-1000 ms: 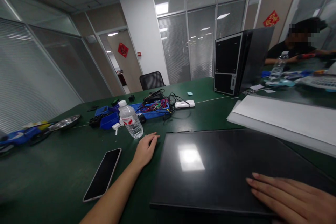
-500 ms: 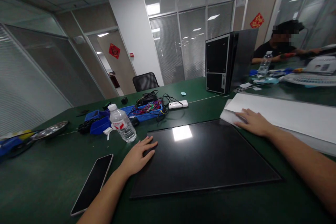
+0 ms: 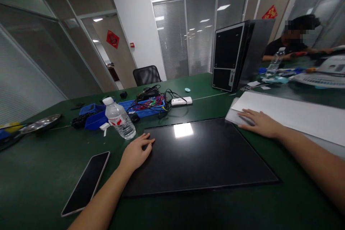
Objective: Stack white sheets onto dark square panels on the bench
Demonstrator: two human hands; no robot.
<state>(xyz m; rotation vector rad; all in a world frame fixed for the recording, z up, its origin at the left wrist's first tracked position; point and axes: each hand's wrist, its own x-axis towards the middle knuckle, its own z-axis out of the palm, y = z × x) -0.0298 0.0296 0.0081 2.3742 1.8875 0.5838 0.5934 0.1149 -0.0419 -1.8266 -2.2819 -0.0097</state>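
Observation:
A flat black screen panel (image 3: 205,161) lies on the green table, its glossy face up and reflecting a ceiling light. On its left edge rests my left hand (image 3: 135,153), fingers apart and holding nothing. My right hand (image 3: 262,125) lies spread, palm down, on the near left end of a white sheet-like slab (image 3: 293,116), beyond the panel's right side. What is under that palm is hidden. A clear water bottle (image 3: 120,121) stands just past my left hand, and a smartphone (image 3: 86,184) lies left of my left forearm.
Blue trays (image 3: 151,109) with tangled wires and a white device (image 3: 181,101) lie behind the panel. A black computer case (image 3: 228,57) stands at the back right. Across the table sits a person (image 3: 288,46) near another bottle (image 3: 275,63). A metal dish (image 3: 41,124) lies far left.
The view has tilted down and shifted, so most things appear a little further left and higher. Both hands stay in much the same places; the left fingers look slightly more bent.

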